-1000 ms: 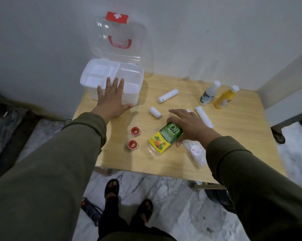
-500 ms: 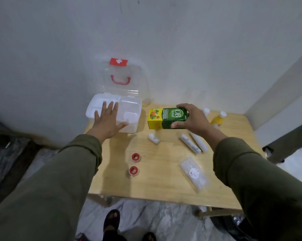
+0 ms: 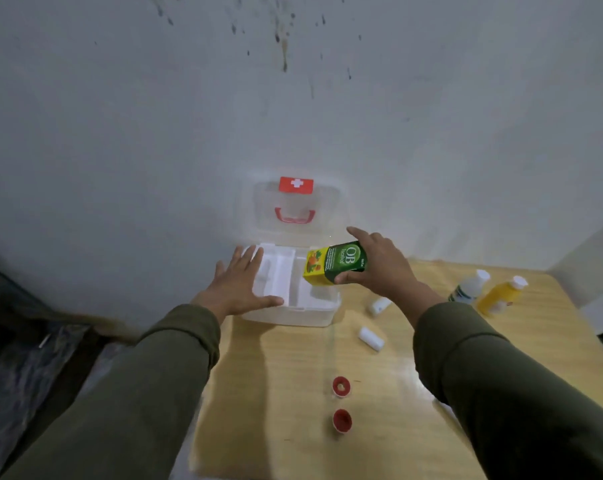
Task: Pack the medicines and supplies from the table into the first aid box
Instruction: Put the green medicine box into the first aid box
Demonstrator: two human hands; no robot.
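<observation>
The white first aid box [image 3: 307, 315] stands open at the table's back left, its clear lid [image 3: 295, 209] with a red handle leaning on the wall. My left hand [image 3: 239, 287] lies flat on the box's left rim, fingers spread. My right hand [image 3: 379, 268] grips a green and yellow medicine carton [image 3: 334, 263], held tilted over the box's right compartment. Two white bandage rolls [image 3: 371, 338] [image 3: 379, 305] lie right of the box. Two red tape rolls [image 3: 341, 386] [image 3: 342, 420] sit nearer to me. A white bottle [image 3: 468, 287] and a yellow bottle [image 3: 501, 294] stand at the right.
The wooden table [image 3: 293, 410] stands against a grey wall. Its left edge drops to a dark marbled floor [image 3: 23, 375]. My right sleeve hides part of the table's near right side.
My right hand has lifted the carton off the table and carried it left, from beside the box to over its right compartment. My left hand has stayed on the box.
</observation>
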